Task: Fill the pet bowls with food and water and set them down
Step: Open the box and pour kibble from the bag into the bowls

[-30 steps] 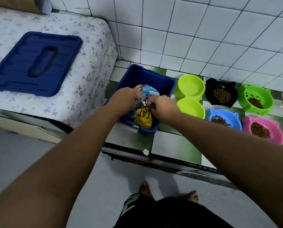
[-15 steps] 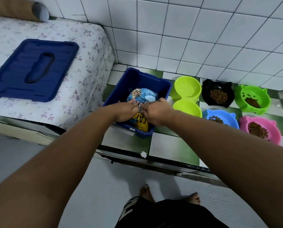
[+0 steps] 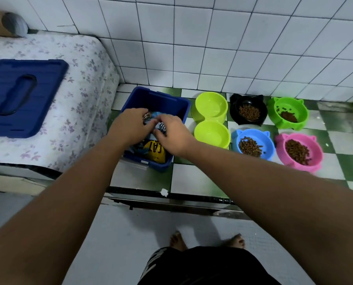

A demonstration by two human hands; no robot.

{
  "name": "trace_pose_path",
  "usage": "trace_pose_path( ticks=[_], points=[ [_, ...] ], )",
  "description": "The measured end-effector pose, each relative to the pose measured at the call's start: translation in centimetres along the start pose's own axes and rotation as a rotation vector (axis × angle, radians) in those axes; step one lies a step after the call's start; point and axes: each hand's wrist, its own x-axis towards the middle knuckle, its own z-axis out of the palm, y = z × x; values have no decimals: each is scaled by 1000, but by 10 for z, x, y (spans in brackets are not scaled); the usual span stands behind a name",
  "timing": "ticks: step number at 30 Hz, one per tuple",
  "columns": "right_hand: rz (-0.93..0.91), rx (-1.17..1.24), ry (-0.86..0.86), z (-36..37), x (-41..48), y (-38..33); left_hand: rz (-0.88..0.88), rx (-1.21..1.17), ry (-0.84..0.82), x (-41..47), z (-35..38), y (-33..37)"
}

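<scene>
Blue lid [image 3: 21, 97] lies off the bin, flat on the flowered bed cover [image 3: 85, 83] at far left; so the bin is not closed yet. Next right, the blue bin [image 3: 161, 99] sits on the floor tiles with the cat food bag [image 3: 155, 151] inside it. Your left hand [image 3: 130, 126] has its fingers curled over the crumpled top of the bag; your right hand [image 3: 173, 132] pinches the same top from the other side; both are grasping the bag, neither is free. Whether you are opening it or rolling it up I cannot tell.

Right of the bin, the two lime bowls [image 3: 211, 105] stand joined one behind the other, no kibble in them; they look dry, though clear water would be hard to see. Further right the black bowl [image 3: 234, 112] and the blue bowl [image 3: 268, 145] each hold kibble [image 3: 249, 112]; rightmost, the green bowl [image 3: 288, 105] has a small heap and the pink bowl [image 3: 315, 153] a fuller one; all four are down on the floor by the wall.

Judgement: food part looks done, four bowls filled and placed. Left for you: water, likely into the lime pair; then bag stowed, lid back on.
</scene>
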Motion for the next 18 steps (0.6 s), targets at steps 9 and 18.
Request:
trace_pose_path(
  ticks=[9, 18],
  points=[
    [-11, 213, 125, -29, -12, 1, 136, -38, -14, 3, -6, 61],
    [-14, 321, 187, -67, -35, 14, 213, -202, 22, 3, 8, 102]
  ],
)
